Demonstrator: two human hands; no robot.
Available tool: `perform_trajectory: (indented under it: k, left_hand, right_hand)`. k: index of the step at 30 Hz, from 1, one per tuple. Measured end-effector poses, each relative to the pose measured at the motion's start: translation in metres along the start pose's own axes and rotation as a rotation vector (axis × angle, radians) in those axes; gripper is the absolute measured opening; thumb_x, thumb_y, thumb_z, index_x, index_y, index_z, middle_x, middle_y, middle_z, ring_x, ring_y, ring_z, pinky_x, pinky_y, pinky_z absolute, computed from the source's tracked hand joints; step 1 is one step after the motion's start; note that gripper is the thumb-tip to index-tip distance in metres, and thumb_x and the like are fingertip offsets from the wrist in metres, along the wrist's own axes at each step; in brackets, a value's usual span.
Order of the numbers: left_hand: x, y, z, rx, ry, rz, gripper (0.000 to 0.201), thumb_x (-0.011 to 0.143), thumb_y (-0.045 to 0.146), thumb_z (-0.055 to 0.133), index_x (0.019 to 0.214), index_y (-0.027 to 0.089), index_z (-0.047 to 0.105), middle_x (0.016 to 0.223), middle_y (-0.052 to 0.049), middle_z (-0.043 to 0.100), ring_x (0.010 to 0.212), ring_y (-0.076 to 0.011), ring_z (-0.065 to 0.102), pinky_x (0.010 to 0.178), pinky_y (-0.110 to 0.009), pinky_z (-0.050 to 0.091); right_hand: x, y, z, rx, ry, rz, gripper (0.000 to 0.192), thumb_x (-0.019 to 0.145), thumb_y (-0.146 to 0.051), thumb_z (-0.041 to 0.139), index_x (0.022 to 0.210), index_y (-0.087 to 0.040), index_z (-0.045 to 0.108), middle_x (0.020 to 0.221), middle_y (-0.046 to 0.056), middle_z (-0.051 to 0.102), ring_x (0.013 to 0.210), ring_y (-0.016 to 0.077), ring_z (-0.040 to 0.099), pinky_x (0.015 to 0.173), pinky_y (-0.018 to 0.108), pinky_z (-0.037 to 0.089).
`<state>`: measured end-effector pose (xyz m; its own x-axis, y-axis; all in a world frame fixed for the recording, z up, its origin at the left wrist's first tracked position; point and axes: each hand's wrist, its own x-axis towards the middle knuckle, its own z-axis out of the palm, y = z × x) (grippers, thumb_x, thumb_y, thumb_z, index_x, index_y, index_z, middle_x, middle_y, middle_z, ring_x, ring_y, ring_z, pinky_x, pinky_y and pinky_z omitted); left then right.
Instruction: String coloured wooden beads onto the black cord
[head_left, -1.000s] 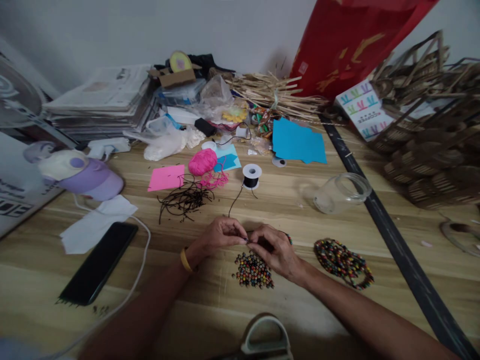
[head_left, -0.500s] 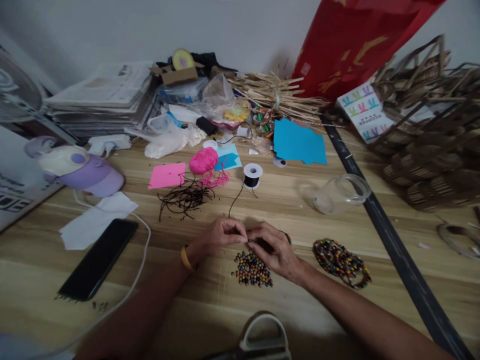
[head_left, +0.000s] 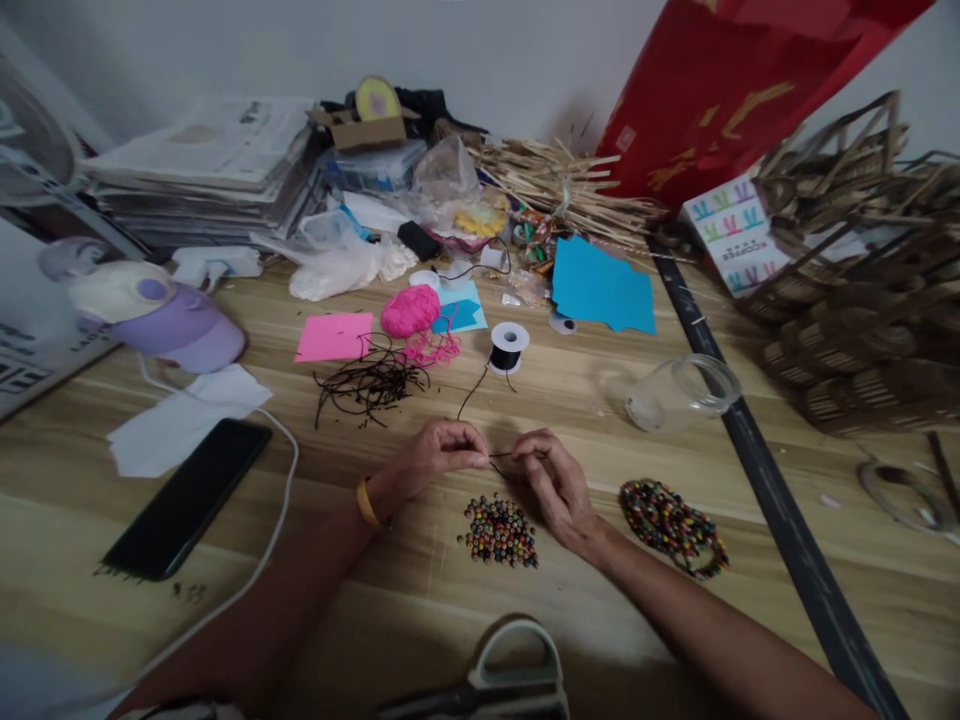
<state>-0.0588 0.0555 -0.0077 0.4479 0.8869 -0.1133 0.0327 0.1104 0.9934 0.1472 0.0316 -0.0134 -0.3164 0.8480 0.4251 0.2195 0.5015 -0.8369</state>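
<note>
My left hand (head_left: pixel 442 448) pinches a thin black cord (head_left: pixel 501 456) between thumb and fingertips. A short way to the right, my right hand (head_left: pixel 556 488) has its thumb and fingers closed on the same cord, which spans the gap. A small loose pile of multicoloured beads (head_left: pixel 500 530) lies on the table just below both hands. Behind them stands a white spool (head_left: pixel 509 348) wound with black cord, and its loose end runs down toward my left hand. Strung bead loops (head_left: pixel 673 527) lie right of my right hand.
Scissors (head_left: pixel 517 670) lie at the near edge. To the left are a phone (head_left: pixel 191 500), a white cable and cut black cords (head_left: pixel 371 382) near pink yarn (head_left: pixel 410 311). On the right are a glass jar (head_left: pixel 679 393) lying on its side and woven baskets (head_left: pixel 862 350).
My hands have moved apart from nearly touching, the right one shifting to the right, and cord now shows stretched between them. The view has also shifted slightly.
</note>
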Motion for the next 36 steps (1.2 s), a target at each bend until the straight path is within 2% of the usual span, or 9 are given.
perform_trajectory:
  k: [3, 7, 13, 30, 36]
  left_hand:
    - [-0.0009, 0.0009, 0.0017, 0.028, 0.003, 0.013, 0.013, 0.072, 0.023, 0.070, 0.073, 0.011, 0.065, 0.073, -0.002, 0.064, 0.072, -0.0120, 0.057, 0.071, -0.023, 0.043]
    - [-0.0017, 0.0031, 0.0050, 0.069, -0.009, 0.038, 0.013, 0.072, 0.023, 0.070, 0.074, 0.010, 0.067, 0.075, -0.003, 0.066, 0.073, -0.0132, 0.059, 0.071, -0.023, 0.045]
    - [-0.0021, 0.0032, 0.0072, 0.095, -0.033, 0.063, 0.014, 0.072, 0.024, 0.069, 0.073, 0.010, 0.068, 0.073, -0.004, 0.067, 0.071, -0.0130, 0.059, 0.069, -0.023, 0.045]
    - [-0.0036, 0.0020, 0.0040, 0.191, -0.100, 0.068, 0.018, 0.076, 0.027, 0.066, 0.076, 0.010, 0.066, 0.071, -0.004, 0.064, 0.067, -0.0115, 0.056, 0.064, -0.021, 0.044]
    - [-0.0040, 0.0041, 0.0030, 0.194, -0.111, 0.041, 0.017, 0.075, 0.026, 0.067, 0.076, 0.010, 0.066, 0.070, -0.003, 0.065, 0.066, -0.0112, 0.056, 0.063, -0.020, 0.045]
  right_hand:
    - [-0.0005, 0.0017, 0.0005, 0.005, -0.026, -0.049, 0.010, 0.091, -0.025, 0.051, 0.099, -0.020, 0.055, 0.089, 0.006, 0.060, 0.084, 0.0177, 0.058, 0.075, 0.030, 0.048]
    - [-0.0021, 0.0055, 0.0021, 0.017, -0.113, -0.086, 0.015, 0.087, -0.022, 0.060, 0.101, -0.020, 0.057, 0.089, 0.006, 0.063, 0.083, 0.0171, 0.061, 0.074, 0.029, 0.050]
    - [-0.0013, 0.0063, 0.0034, -0.039, -0.155, -0.106, 0.005, 0.088, -0.019, 0.058, 0.091, -0.019, 0.062, 0.081, 0.005, 0.065, 0.073, 0.0155, 0.060, 0.067, 0.028, 0.050]
    - [-0.0001, 0.0084, 0.0010, -0.071, -0.197, -0.130, 0.009, 0.089, -0.018, 0.055, 0.094, -0.021, 0.063, 0.087, 0.007, 0.063, 0.079, 0.0171, 0.059, 0.068, 0.030, 0.050]
    - [0.0003, 0.0077, 0.0024, -0.053, -0.190, -0.116, 0.008, 0.090, -0.020, 0.055, 0.092, -0.020, 0.062, 0.081, 0.006, 0.063, 0.074, 0.0166, 0.059, 0.066, 0.029, 0.049]
